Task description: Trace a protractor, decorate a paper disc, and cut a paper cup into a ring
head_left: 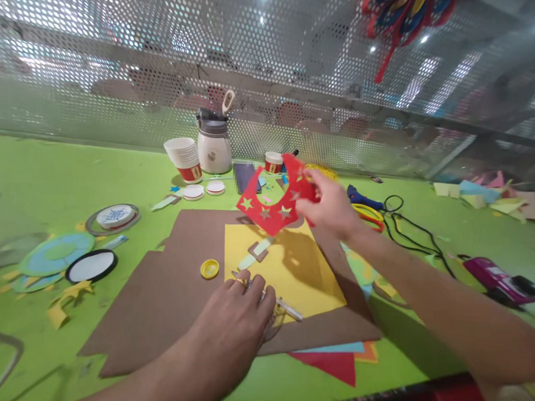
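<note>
My right hand is closed on the edge of a red paper cut-out, raised above the work surface. Star-shaped holes run through it, and its upper edge has a round notch. Below, my left hand has its fingers curled around a slim tool with a white end and a thin metal point; its exact kind is partly hidden. Under that hand lies a yellow paper sheet on brown cardboard. A pale paper strip rests on the sheet, and a small yellow cap sits left of it.
Stacked paper cups and a white jug stand at the back. Left are round paper pieces and a black-rimmed disc. Scissors, a blue glue gun and its cord lie right, near a purple device.
</note>
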The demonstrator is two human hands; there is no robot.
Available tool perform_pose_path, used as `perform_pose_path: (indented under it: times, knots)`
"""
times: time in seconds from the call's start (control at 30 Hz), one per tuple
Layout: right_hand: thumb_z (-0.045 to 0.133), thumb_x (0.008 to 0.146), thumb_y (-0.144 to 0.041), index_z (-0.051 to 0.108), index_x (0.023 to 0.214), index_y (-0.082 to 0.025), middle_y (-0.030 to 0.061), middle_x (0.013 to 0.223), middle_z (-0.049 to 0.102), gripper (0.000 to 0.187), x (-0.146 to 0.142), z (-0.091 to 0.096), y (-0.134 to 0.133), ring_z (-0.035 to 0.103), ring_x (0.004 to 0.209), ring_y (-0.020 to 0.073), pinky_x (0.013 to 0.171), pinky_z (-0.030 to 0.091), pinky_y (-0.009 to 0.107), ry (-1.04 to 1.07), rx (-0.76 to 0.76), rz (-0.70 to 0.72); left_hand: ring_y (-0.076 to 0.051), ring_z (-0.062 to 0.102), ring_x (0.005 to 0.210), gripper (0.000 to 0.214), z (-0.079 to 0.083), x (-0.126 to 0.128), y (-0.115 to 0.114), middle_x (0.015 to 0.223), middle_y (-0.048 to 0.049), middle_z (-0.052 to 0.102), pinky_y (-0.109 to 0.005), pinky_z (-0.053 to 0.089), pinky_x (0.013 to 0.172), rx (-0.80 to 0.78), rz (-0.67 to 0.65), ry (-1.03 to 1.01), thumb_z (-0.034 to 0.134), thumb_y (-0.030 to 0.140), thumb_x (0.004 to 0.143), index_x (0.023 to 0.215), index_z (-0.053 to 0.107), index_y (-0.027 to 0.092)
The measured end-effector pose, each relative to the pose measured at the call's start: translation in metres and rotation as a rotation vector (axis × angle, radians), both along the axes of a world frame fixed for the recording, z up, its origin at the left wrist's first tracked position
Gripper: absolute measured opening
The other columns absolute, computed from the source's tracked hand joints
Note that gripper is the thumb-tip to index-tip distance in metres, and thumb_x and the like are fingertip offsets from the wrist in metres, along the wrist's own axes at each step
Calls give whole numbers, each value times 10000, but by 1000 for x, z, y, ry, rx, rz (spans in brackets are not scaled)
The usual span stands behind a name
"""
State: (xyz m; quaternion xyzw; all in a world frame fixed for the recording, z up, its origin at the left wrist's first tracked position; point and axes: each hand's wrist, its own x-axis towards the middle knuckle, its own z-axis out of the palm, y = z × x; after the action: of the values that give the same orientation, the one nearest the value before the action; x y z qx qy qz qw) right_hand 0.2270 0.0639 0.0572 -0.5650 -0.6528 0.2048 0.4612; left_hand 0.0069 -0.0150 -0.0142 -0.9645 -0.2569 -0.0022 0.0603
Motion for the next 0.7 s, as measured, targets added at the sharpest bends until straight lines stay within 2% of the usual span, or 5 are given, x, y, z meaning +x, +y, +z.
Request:
perform_pose_path:
  times: [0.07, 0.2, 0.37, 0.5, 0.7]
  knots:
    - [666, 682, -129, 594, 1077, -211, -44, 715, 658, 410, 23, 16, 19, 641, 606, 164, 605, 556, 302, 309, -88, 22, -336, 614, 942, 266, 3, 0, 0, 1041, -157, 663, -530, 556, 836, -10, 17, 3, 459, 173, 950, 1134, 634, 97]
    - [613, 735, -70, 556, 1057, -203, -59, 710, 628, 353, 71, 22, 51, 619, 560, 116, 546, 549, 238, 447, -185, 29, -343, 613, 965, 296, 11, 2, -1, 1058, -159, 656, -532, 558, 832, -85, 79, 30, 405, 215, 992, 1152, 628, 104]
    - [621, 968, -229, 604, 1122, -147, 10, 909, 665, 176, 98, -19, 90, 634, 655, 112, 578, 556, 249, 519, -397, 82, -347, 599, 997, 283, 13, 3, 0, 1100, -162, 647, -529, 551, 852, -74, 155, 54, 461, 205, 962, 1172, 626, 109]
    - [628, 982, -316, 616, 1214, -156, 72, 1142, 667, 282, 90, -53, 118, 684, 901, 187, 754, 601, 359, 543, -551, 186, -345, 600, 1007, 288, 5, 2, 2, 1127, -166, 644, -538, 541, 881, -60, 135, 55, 441, 203, 967, 1161, 637, 120]
    - [633, 978, -317, 608, 1249, -163, 88, 1215, 651, 313, 87, -61, 145, 678, 991, 219, 828, 593, 413, 610, -672, 319, -343, 582, 1040, 286, -1, 0, 1, 1134, -160, 634, -526, 523, 895, -56, 142, 50, 470, 165, 931, 1169, 627, 144]
